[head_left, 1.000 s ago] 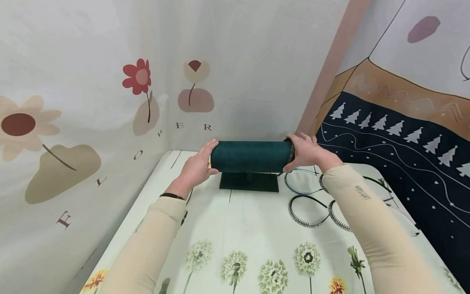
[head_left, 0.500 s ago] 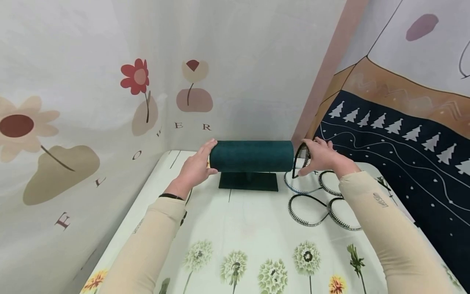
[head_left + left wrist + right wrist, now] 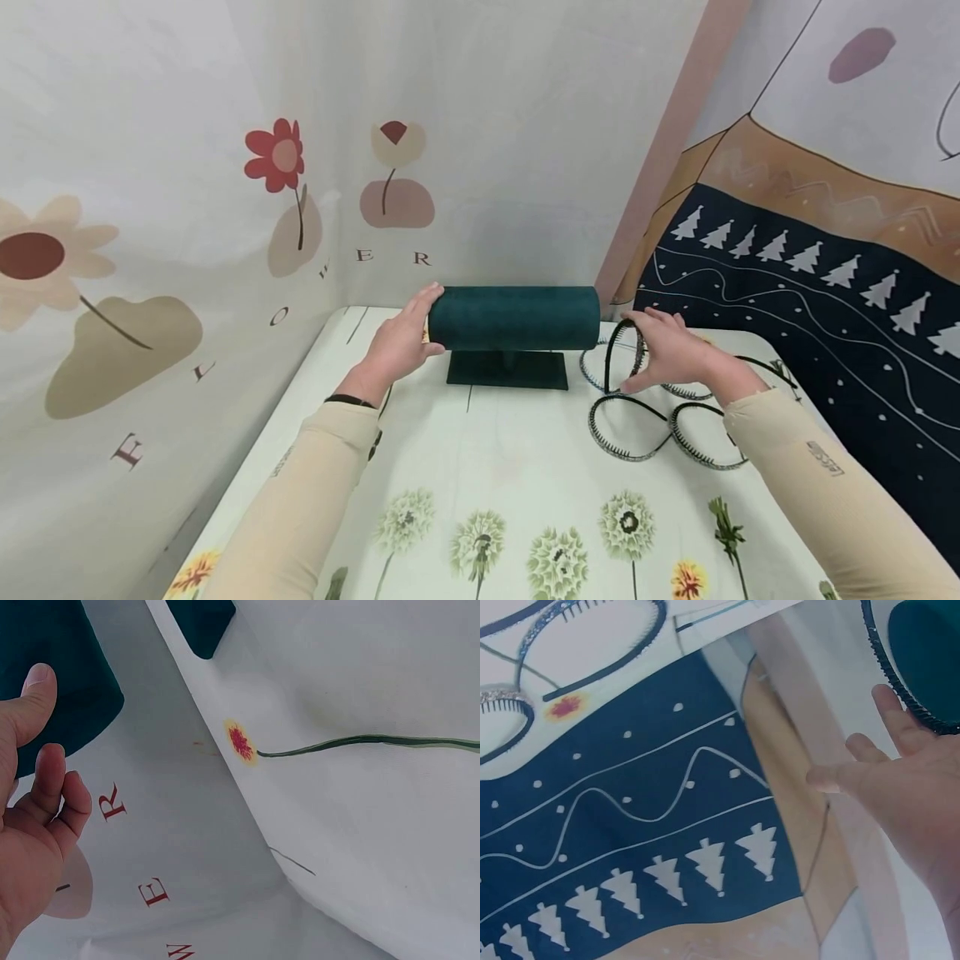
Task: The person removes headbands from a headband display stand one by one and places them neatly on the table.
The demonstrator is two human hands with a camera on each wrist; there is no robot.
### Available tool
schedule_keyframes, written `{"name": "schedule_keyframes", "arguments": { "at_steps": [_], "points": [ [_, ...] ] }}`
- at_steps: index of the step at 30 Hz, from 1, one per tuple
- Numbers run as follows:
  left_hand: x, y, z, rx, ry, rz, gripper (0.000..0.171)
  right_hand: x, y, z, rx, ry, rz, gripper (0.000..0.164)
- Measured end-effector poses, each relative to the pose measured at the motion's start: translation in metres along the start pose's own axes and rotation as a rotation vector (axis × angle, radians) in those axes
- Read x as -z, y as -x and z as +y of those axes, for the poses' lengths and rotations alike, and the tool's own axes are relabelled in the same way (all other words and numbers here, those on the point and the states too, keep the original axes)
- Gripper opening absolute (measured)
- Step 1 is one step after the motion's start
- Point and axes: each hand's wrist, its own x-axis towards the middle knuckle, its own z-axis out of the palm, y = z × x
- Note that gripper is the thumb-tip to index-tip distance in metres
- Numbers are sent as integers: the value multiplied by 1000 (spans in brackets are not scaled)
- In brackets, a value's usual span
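Observation:
A dark teal padded roll (image 3: 514, 318) lies level on a flat black base (image 3: 507, 370), like a headband display stand. My left hand (image 3: 399, 342) grips its left end, fingers near the top and thumb lower down. In the left wrist view, the thumb (image 3: 39, 694) lies against the teal end. To the right of the roll, my right hand (image 3: 671, 346) pinches a black toothed headband (image 3: 608, 358), held upright just above the table. The right wrist view shows this headband (image 3: 885, 664) in front of the roll's teal end (image 3: 930, 660).
Several more toothed headbands lie at the table's right, among them a black-and-silver one (image 3: 626, 457), another (image 3: 705, 461) beside it and a bluish one (image 3: 587, 377). White flower-printed cloth (image 3: 487, 467) covers the table. Printed curtains (image 3: 510, 167) hang behind and at both sides.
My right hand, with the headband, has come off the roll's right end and moved right and down toward the other headbands. My left hand has stayed on the left end.

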Motion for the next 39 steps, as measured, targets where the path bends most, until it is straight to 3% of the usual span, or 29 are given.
{"name": "schedule_keyframes", "arguments": {
  "at_steps": [9, 18, 26, 39],
  "points": [
    [0, 1, 0, 11, 11, -11, 106, -16, 16, -25, 78, -14, -2, 124],
    [0, 1, 1, 4, 4, -18, 104, -26, 20, -35, 71, 34, 34, 122],
    [0, 0, 1, 14, 14, -11, 105, -36, 24, -45, 132, 72, 27, 123],
    [1, 1, 1, 8, 16, -6, 104, -60, 20, -66, 189, 384, 52, 127]
  ]
}}
